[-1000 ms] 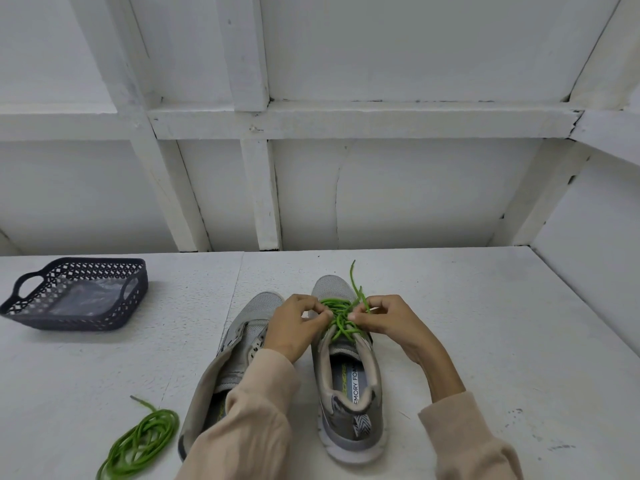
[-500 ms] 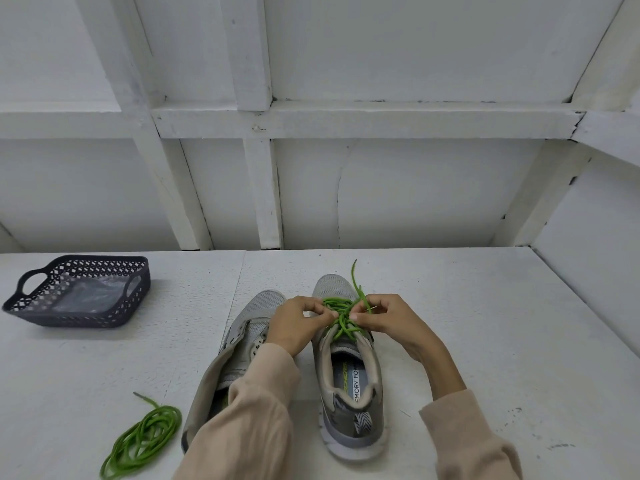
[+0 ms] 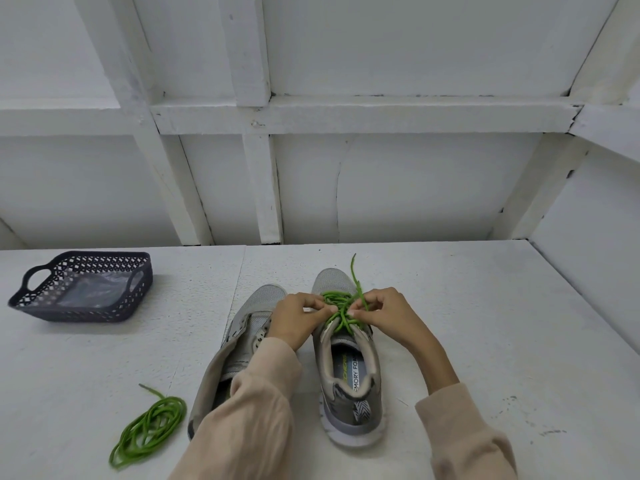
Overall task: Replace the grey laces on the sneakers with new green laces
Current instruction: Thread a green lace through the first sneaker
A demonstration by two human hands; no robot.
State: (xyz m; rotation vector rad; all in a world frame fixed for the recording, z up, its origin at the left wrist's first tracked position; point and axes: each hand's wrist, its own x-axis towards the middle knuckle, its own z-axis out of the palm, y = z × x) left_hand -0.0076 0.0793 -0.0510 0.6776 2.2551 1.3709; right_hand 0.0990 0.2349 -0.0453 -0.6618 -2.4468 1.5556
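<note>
Where the hands meet: over the top eyelets of the laced shoe [image 3: 349, 417], which stands upright on the worktop [image 3: 485, 323] with its heel toward the person.
Left hand [image 3: 298, 318]: grip pressed together, thumb and fingertips pinching the green lace [image 3: 341, 306] where the strands bunch.
Right hand [image 3: 384, 313]: grip pinching the same lace from the other side; one loose end sticks up past the toe.
Lace handling: by my judgement a light, soft, round cord, likely a little slippery; best held close to the crossing or by its stiff tip.
Other shoe [image 3: 266, 296]: just beside, partly hidden by the left sleeve [image 3: 256, 410]; no lace shows in it.
Spare lace [image 3: 149, 431]: coiled on the worktop, apart from the shoes.
Basket [image 3: 83, 313]: far left, well apart.
</note>
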